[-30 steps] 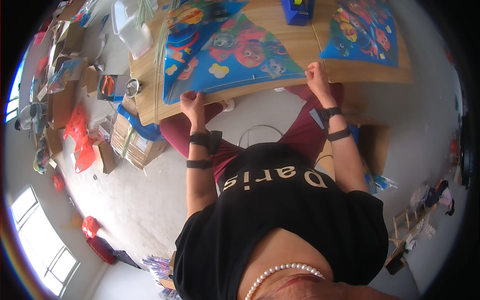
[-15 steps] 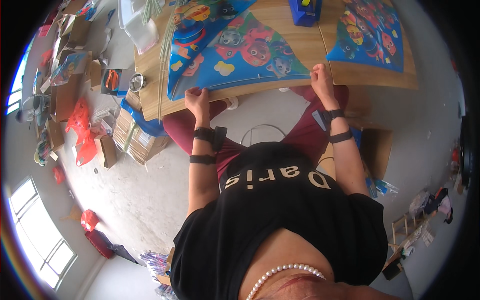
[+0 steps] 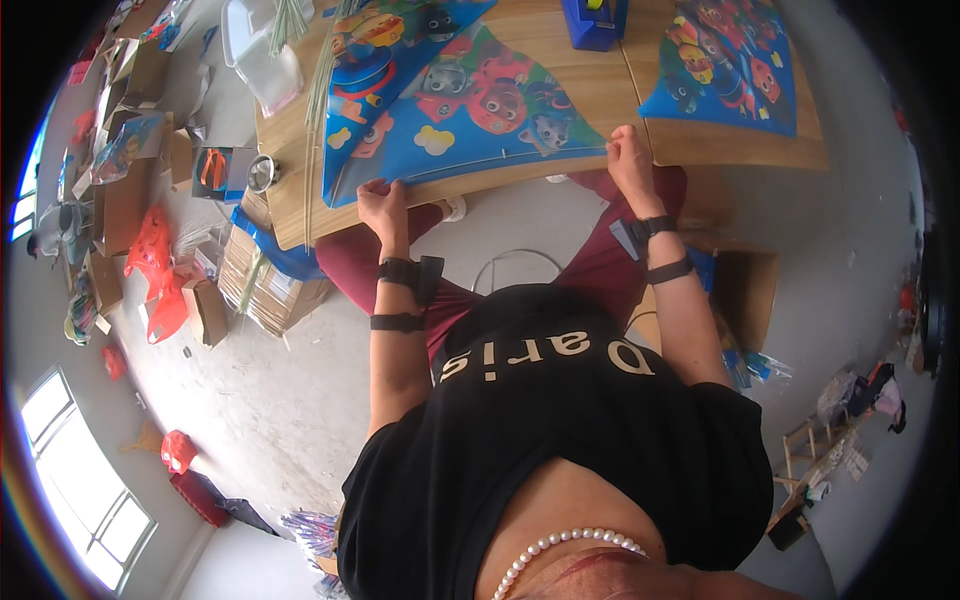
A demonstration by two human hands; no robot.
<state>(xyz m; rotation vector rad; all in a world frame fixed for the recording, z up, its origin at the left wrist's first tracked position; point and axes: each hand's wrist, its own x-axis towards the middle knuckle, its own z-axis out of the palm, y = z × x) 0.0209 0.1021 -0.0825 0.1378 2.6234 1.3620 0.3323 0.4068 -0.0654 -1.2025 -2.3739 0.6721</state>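
Note:
A blue kite sail [image 3: 450, 150] printed with cartoon animals lies on the wooden table in front of me. Along its near edge runs a thin pale rod [image 3: 470, 165]. My left hand [image 3: 384, 210] is closed in a pinch at the left part of this edge, at the rod's left end. At the sail's right tip, my right hand [image 3: 630, 168] is closed too, its fingers pressed together on the edge. The fingers hide exactly how rod and sail sit in each grip. Another printed sail [image 3: 375, 85] overlaps the first at its left side.
A blue tape dispenser [image 3: 592, 25] stands at the back of the table [image 3: 560, 45]. To the right lies another printed sail [image 3: 725, 80]. Long thin rods [image 3: 316, 130] and a metal cup [image 3: 263, 173] are at the left edge. Cardboard boxes [image 3: 275, 285] stand on the floor.
The whole view has shifted slightly, with the table a little farther left and up. Both hands keep their closed grips at the sail's near edge.

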